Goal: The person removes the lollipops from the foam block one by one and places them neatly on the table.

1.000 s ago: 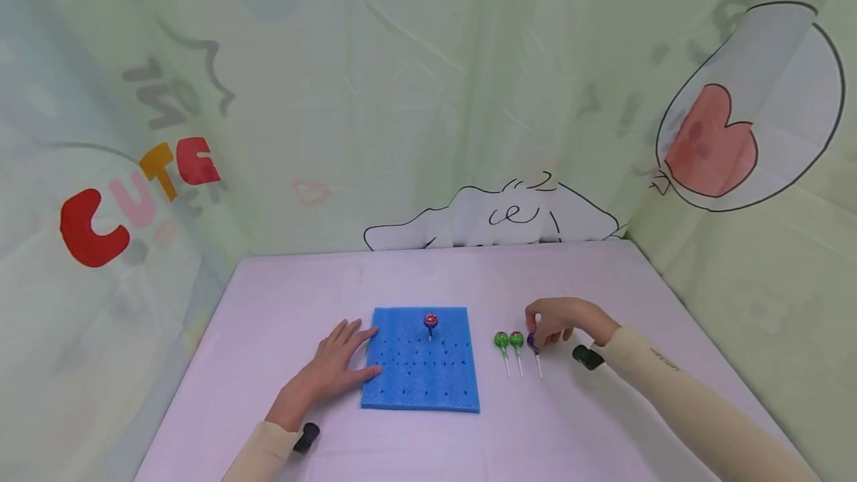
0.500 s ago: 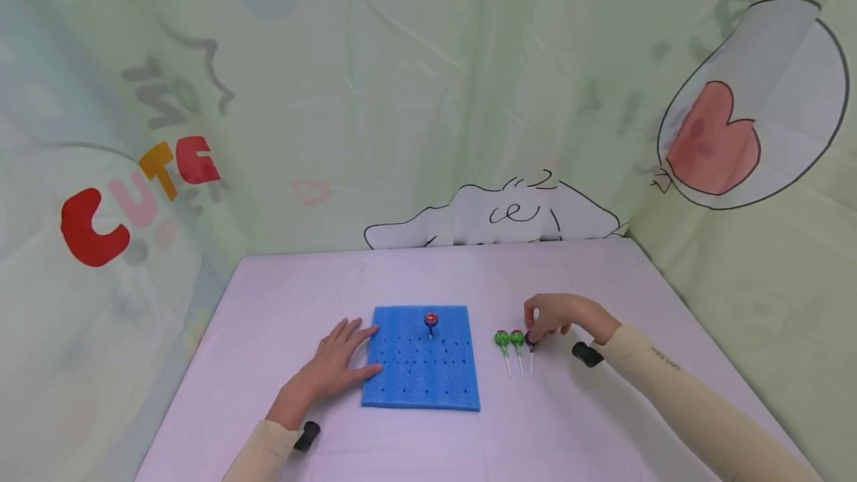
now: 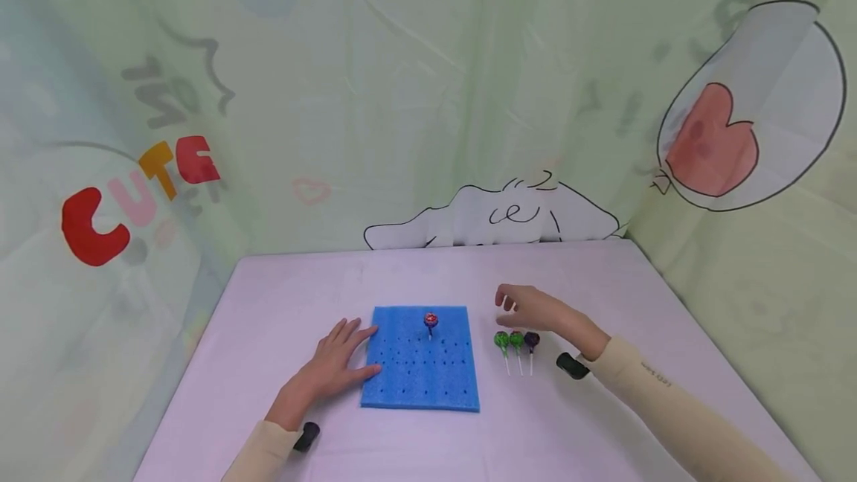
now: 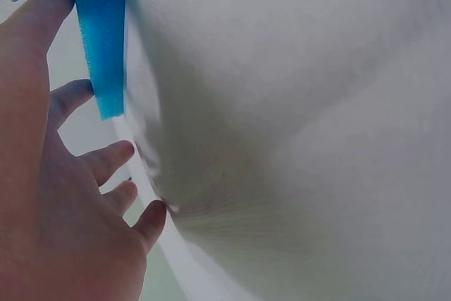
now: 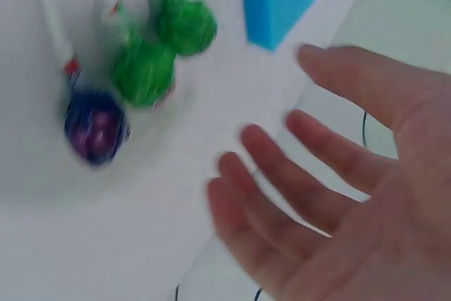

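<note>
My left hand (image 3: 336, 361) lies at the left edge of a blue foam board (image 3: 418, 385) dotted with small holes, its thumb and a fingertip touching that edge. One red and purple lollipop (image 3: 431, 320) stands upright in the board's upper part. To the board's right, two green lollipops (image 5: 144, 72) and one purple lollipop (image 5: 96, 128) lie side by side, sticks toward me. My right hand (image 3: 535, 309) hovers just beyond their candy heads, fingers loosely bent and holding nothing. In the right wrist view its fingers are spread apart, with the lollipops off to one side.
A pale lilac cloth covers the table (image 3: 308, 281). Printed fabric walls (image 3: 402, 95) rise at the back and both sides. A dark band-mounted device (image 3: 573, 366) sits at the right wrist, another (image 3: 307, 437) at the left.
The purple lollipop has been straightened and drawn closer alongside the green ones. My right hand has let go of it and moved left and slightly away. My left hand stays put.
</note>
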Demonstrator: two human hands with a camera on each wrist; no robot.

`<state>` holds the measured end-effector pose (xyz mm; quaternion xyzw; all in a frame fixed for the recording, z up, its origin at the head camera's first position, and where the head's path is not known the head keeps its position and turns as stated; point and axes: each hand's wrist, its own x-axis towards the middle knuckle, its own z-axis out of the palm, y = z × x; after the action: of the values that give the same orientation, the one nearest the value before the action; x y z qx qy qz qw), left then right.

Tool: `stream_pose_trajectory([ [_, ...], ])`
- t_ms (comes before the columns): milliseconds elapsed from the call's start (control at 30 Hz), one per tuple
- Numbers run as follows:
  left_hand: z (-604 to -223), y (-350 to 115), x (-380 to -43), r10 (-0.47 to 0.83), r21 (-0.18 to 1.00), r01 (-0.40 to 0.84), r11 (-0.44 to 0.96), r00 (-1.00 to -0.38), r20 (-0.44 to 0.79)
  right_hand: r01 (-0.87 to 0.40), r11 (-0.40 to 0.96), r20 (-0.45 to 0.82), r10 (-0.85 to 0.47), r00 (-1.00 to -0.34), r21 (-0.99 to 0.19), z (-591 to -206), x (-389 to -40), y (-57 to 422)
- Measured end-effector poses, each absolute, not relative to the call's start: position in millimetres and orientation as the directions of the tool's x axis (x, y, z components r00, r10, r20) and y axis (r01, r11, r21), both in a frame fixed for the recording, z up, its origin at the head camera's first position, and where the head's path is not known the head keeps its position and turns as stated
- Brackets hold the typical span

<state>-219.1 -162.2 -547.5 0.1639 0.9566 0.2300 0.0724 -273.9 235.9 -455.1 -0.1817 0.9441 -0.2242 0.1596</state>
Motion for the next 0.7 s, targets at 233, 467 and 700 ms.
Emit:
stream_pose_trajectory([
  [233, -546, -162, -221, 0.346, 0.459, 0.282, 0.842, -0.936, -0.060, -0.437, 0.785, 0.028, -0.475, -0.880, -0.440, -464, -259, 199],
  [467, -545, -162, -221, 0.355, 0.464, 0.290, 0.837, -0.933, -0.057, -0.612, 0.750, 0.217, -0.572, -0.791, -0.252, -479, -254, 172],
  [700, -546, -161, -221, 0.356, 0.461, 0.294, 0.837, -0.933, -0.051, -0.724, 0.687, 0.314, -0.676, -0.667, -0.059, -488, -257, 157],
])
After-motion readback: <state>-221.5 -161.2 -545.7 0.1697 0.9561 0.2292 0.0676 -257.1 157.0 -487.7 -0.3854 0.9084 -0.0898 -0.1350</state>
